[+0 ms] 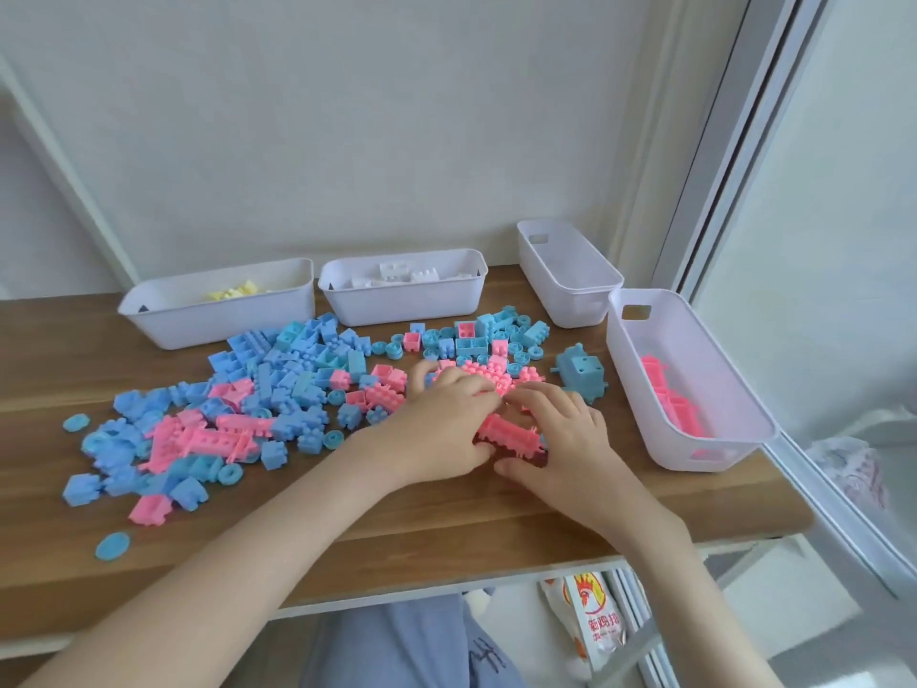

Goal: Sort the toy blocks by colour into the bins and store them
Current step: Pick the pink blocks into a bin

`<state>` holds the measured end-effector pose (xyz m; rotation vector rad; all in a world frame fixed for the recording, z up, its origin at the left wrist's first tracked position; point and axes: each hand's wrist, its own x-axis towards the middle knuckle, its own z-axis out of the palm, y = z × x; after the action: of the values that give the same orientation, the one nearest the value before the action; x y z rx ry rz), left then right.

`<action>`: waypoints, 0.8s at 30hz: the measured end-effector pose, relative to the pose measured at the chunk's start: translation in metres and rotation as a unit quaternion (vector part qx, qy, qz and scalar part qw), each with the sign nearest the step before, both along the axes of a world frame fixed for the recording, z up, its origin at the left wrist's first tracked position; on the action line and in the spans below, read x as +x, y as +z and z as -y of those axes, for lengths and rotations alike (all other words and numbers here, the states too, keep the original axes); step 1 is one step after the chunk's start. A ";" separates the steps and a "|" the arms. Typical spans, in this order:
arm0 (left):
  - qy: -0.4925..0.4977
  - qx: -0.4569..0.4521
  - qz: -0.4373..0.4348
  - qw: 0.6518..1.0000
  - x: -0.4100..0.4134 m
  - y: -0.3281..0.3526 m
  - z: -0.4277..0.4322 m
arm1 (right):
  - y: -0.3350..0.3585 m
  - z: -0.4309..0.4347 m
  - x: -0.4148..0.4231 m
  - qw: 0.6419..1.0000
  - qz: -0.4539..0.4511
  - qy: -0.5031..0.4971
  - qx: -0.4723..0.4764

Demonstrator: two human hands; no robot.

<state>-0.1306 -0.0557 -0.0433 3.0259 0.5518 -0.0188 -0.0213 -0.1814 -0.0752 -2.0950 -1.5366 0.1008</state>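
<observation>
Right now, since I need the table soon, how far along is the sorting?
Done: yellow blocks and white blocks are binned; the right-hand bin holds some pink blocks. In hand: left hand and right hand grip more. Left: loose pink and all blue blocks; the back-right bin looks empty.

The only readable print is on a white and orange plastic food packet (593,625) lying below the edge of the brown wooden table (446,523). Near its top is a round red and orange rooster emblem (590,595). Under that runs a row of large red Chinese characters (603,629), which look like 新鸡排, though the last is partly creased. A finer line of print beneath them is too small to read.
</observation>
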 end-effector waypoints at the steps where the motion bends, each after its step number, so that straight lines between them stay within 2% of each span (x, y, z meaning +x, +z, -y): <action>1: -0.001 0.012 0.000 1.000 -0.002 -0.004 -0.001 | -0.005 -0.003 -0.001 1.000 0.017 -0.014 -0.022; 3: 0.003 0.019 0.013 1.000 -0.004 -0.007 -0.003 | -0.013 -0.006 0.000 0.997 0.044 -0.046 -0.049; 6: 0.034 0.022 0.044 0.998 -0.005 -0.006 -0.003 | -0.012 -0.004 0.005 0.996 0.064 -0.050 -0.027; 9: 0.095 0.019 0.081 0.992 -0.010 -0.007 -0.003 | 0.002 0.009 0.011 0.997 0.051 -0.035 0.038; 12: 0.115 0.038 0.046 0.992 -0.012 -0.007 -0.009 | 0.026 0.029 0.017 0.987 0.053 -0.080 0.129; 16: 0.140 0.071 0.040 0.987 -0.003 -0.013 -0.012 | 0.049 0.049 0.032 0.935 0.021 -0.243 0.258; 19: 0.148 0.101 0.065 0.982 0.005 -0.016 -0.013 | 0.041 0.055 0.054 0.911 0.022 -0.360 0.199; 22: 0.126 0.133 0.072 0.981 0.008 -0.016 -0.014 | 0.030 0.051 0.060 0.914 -0.016 -0.392 0.107; 24: 0.110 0.148 0.092 0.978 0.007 -0.017 -0.014 | 0.026 0.046 0.058 0.916 0.008 -0.385 0.111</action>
<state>-0.1236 -0.0420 -0.0607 3.1752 0.9437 0.3847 0.0367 -0.2275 -0.0492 -2.3448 -0.5963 -0.3599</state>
